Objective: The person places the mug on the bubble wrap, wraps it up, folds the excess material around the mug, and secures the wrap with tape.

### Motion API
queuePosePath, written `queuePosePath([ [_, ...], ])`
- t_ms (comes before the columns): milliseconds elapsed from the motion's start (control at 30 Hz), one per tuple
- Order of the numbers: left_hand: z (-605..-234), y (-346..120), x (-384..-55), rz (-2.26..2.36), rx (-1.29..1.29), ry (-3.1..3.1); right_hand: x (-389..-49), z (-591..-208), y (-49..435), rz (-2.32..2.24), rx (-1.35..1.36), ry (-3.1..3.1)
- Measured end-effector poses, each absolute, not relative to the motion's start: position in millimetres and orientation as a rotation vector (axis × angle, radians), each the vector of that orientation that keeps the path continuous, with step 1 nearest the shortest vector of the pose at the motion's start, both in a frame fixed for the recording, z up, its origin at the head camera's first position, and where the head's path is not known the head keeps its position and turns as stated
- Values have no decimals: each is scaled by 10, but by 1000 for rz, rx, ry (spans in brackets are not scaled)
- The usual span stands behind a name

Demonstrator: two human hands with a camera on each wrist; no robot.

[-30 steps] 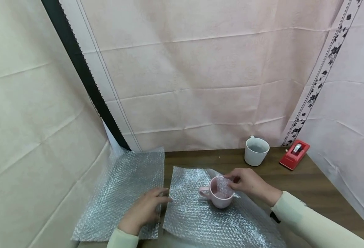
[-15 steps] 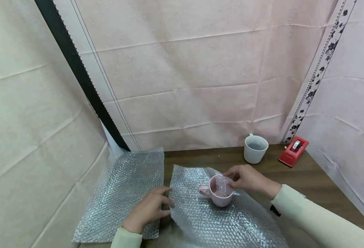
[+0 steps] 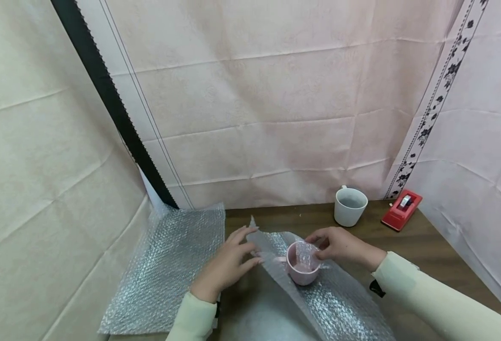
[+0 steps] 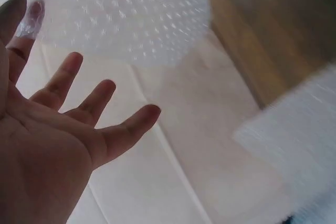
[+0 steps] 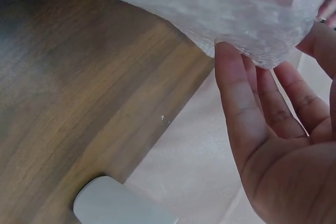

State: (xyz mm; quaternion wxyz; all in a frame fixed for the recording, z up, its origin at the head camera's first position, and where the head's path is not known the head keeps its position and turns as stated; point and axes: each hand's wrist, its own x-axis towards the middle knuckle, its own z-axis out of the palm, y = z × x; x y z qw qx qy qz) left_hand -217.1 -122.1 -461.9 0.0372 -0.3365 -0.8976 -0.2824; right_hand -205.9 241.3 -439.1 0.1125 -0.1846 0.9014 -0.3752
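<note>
Creased, pale fabric hangings (image 3: 254, 94) enclose a brown wood-grain tabletop (image 3: 276, 215) on the sides in view. One black strip (image 3: 105, 85) with a toothed edge slants down the left, and one white band (image 3: 438, 99) printed with dark flowers slants down the right.

One pink mug (image 3: 302, 277), smooth and rounded, stands on the first of two sheets of bubble wrap, the near sheet (image 3: 344, 308), which is clear, shiny and dimpled. A fold of this sheet tucks over the mug's rim into its mouth. The right hand (image 3: 344, 246) pinches that fold between thumb and fingertips at the rim. The left hand (image 3: 229, 260) holds the sheet's left edge up off the tabletop, gripped between thumb and forefinger, its other three fingers spread apart. The raised film crosses in front of the mug's handle, blurring it.

The second sheet, the far-left wrap (image 3: 165, 270), lies flat beside the left forearm, roughly rectangular and bubbled all over. Behind the right hand stands one white mug (image 3: 347, 213), plain and slightly tapered. To its right sits one red tape dispenser (image 3: 401, 213), glossy and wedge-shaped. Two pale sleeves (image 3: 438, 293) cover the person's forearms.
</note>
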Motion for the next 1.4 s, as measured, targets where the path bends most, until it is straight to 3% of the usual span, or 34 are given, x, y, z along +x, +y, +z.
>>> queuePosePath([
  [367, -4531, -561, -2430, -737, -1066, -2787, -2099, -4432, 2463, -1219, -462, 2543],
  [700, -4624, -322, -2529, -675, -1023, -2824, -2045, -4371, 2478, -1379, -271, 2397],
  [1400, -4755, -199, -2501, -607, -826, -2837, -2096, -4467, 2329, -1015, -720, 2817],
])
